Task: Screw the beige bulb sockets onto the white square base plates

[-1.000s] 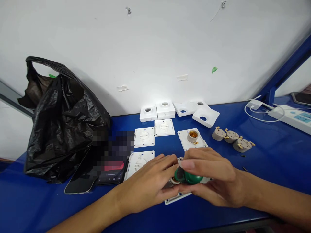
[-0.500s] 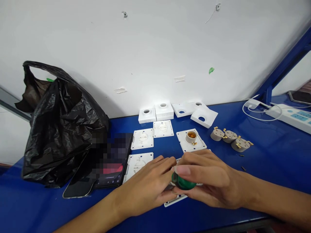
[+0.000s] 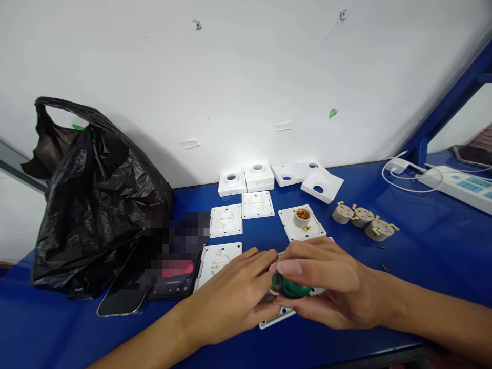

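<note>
Scarcely anything has shifted: on the blue bench (image 3: 423, 266) the black plastic bag (image 3: 88, 195) slumps at left, contents hidden. Right hand (image 3: 330, 287) curls around a green screwdriver handle (image 3: 290, 288). Left hand (image 3: 234, 297), fingers bunched, steadies the white lamp-holder plate (image 3: 271, 322) beneath it.

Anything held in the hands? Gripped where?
Right hand pinches a green rounded knob, thumb on top, fingers beneath; its lower part is hidden. Left hand touches the white plate under it.
</note>
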